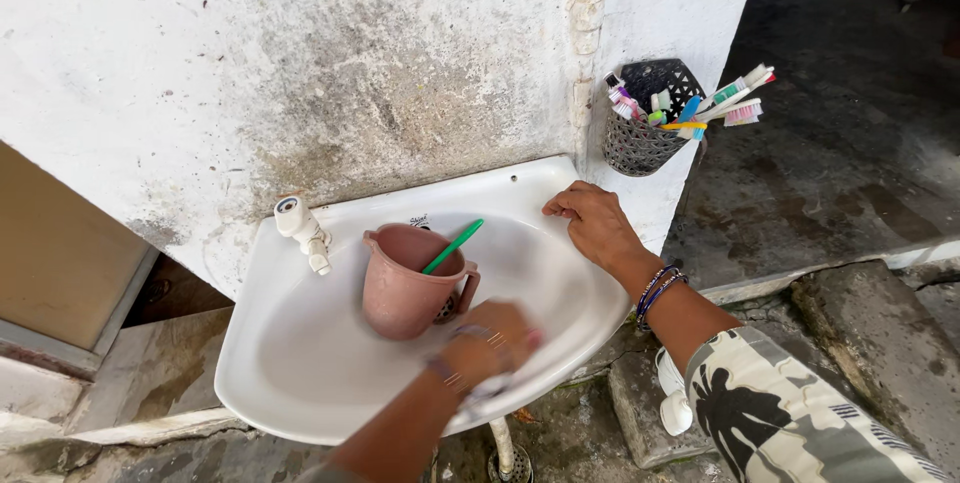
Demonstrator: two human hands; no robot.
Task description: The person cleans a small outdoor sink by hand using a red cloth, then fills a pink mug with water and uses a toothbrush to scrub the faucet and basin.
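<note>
Just beside blurred left hand [487,343], grip unclear, pink mug [405,283], right hand [592,221] open-fingered on sink [300,363] rim

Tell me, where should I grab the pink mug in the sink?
Probably by its handle, coming from the right. The pink mug stands upright in the white sink with the handle sticking out rightward, near the blurred left hand. The green toothbrush leaning inside blocks the top.

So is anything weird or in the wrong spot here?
Yes. A pinkish-brown mug stands inside the white sink with a green toothbrush leaning in it, though the other toothbrushes sit in the dark basket on the wall. The wall is stained grey.
</note>
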